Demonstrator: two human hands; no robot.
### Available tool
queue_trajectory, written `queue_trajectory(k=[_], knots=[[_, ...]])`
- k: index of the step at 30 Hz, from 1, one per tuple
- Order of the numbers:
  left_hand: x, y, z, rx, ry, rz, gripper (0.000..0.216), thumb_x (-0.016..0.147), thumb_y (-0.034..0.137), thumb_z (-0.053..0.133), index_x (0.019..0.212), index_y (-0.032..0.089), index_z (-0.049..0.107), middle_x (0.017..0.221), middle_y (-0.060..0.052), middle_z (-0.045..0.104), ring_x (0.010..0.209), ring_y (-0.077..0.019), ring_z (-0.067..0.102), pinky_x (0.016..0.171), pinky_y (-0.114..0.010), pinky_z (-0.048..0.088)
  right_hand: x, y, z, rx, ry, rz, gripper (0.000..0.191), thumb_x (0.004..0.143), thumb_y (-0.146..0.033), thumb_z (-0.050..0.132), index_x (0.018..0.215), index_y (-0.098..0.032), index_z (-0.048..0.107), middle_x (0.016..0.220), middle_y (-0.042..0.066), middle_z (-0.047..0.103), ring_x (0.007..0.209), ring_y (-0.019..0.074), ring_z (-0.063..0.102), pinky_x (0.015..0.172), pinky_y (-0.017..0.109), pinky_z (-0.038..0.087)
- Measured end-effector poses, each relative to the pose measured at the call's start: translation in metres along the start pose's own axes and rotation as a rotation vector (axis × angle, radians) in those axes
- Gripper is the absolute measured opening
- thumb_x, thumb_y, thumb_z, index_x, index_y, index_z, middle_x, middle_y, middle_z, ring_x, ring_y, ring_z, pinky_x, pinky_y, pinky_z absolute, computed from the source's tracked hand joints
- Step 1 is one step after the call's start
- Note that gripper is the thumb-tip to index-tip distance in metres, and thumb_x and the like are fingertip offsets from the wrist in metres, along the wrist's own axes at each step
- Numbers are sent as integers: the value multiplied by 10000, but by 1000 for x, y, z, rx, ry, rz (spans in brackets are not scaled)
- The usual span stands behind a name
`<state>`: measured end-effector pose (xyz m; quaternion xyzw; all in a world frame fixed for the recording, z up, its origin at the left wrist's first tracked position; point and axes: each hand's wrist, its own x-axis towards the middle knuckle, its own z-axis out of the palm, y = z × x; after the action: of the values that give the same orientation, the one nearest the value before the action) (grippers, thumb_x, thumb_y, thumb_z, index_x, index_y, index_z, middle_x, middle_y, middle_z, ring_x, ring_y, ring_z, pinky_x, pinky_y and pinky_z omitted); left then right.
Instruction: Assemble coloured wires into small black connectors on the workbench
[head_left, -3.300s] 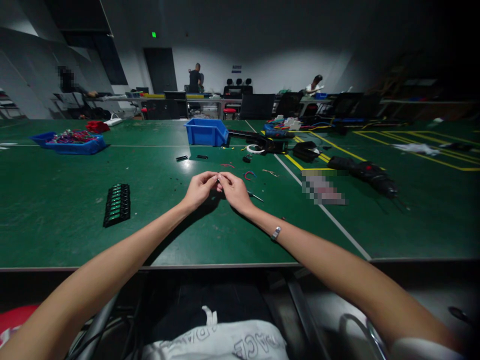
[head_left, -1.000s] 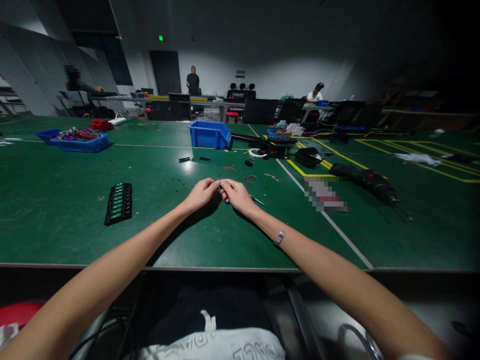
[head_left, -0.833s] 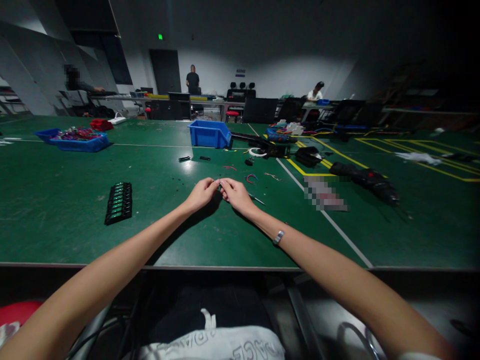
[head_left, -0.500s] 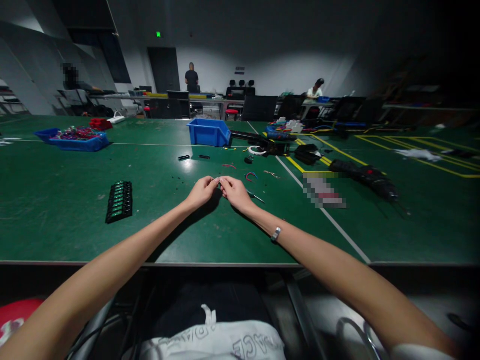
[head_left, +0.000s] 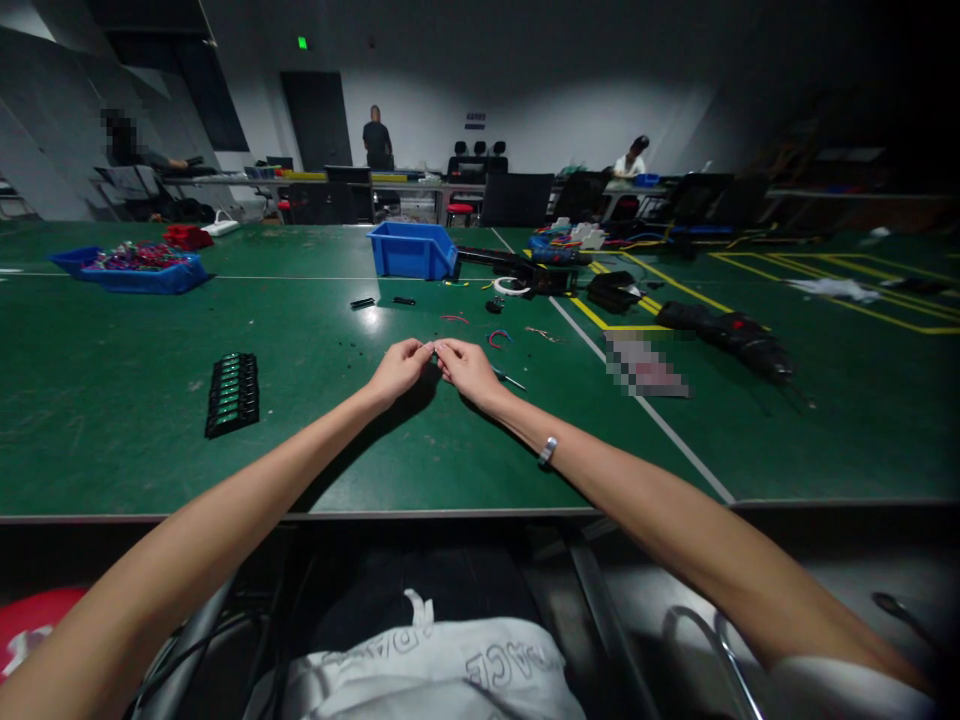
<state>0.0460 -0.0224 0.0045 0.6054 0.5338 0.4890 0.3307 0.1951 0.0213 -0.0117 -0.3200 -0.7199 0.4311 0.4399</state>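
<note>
My left hand (head_left: 398, 370) and my right hand (head_left: 468, 369) meet fingertip to fingertip over the green table (head_left: 112, 440). Both pinch a tiny pale piece (head_left: 433, 346) between thumbs and forefingers; it is too small to name. A thin metal tool (head_left: 512, 380) lies on the table just right of my right hand. A black block of green connectors (head_left: 233, 393) lies to the left of my left arm. Short red and blue wire bits (head_left: 497, 337) lie just beyond my hands.
A blue bin (head_left: 412, 250) stands farther back, a blue tray of parts (head_left: 135, 268) at far left. Black tools (head_left: 726, 334), a tape ring (head_left: 510, 286) and cables lie at right. People work at benches along the back wall. The table's front edge runs below my forearms.
My hands stay pinched together on the small piece at the same spot on the table. The view has tilted slightly, shifting everything a little up in the picture.
</note>
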Motion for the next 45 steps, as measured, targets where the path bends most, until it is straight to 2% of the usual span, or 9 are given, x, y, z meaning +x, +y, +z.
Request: queue_trajectory(k=[9,16,21,30,41,45], knots=[[2,-3,-2,-91,-38,-56,387,914,498,542,714,168,523,589,15,462,501,-93,389,480,-240,274,1,-6,1,-2,-4,-18,372,933,-492,497,853,-167,659,650,-4,521,555,120,457,502,237,341],[2,2,6,-20,93,7,383,943,478,520,713,171,511,611,17,485,562,-110,421,539,-244,311,0,-8,4,60,29,24,429,899,-583,528,908,-174,660,628,-9,530,530,117,472,482,234,354],[-1,6,13,17,172,67,357,961,418,509,704,170,501,650,13,494,624,-120,440,603,-255,330,-2,-11,8,65,66,25,410,912,-558,510,963,-178,655,620,-10,541,543,133,506,498,243,397],[-1,4,24,23,262,66,321,972,371,500,724,168,502,666,11,503,650,-123,439,617,-253,321,-3,-10,22,-2,239,-26,342,936,-450,470,913,-172,667,786,46,640,769,180,573,654,262,439],[0,3,30,55,342,46,282,979,332,491,757,159,524,746,-27,581,716,-136,499,675,-256,355,1,-9,26,-4,266,-56,315,958,-415,467,913,-177,669,969,80,705,929,214,622,862,325,473],[3,1,30,32,350,35,283,975,325,488,744,163,511,747,-31,579,716,-141,510,674,-263,365,3,-8,27,5,270,-61,311,955,-406,466,900,-175,668,954,75,706,927,208,624,864,321,479]])
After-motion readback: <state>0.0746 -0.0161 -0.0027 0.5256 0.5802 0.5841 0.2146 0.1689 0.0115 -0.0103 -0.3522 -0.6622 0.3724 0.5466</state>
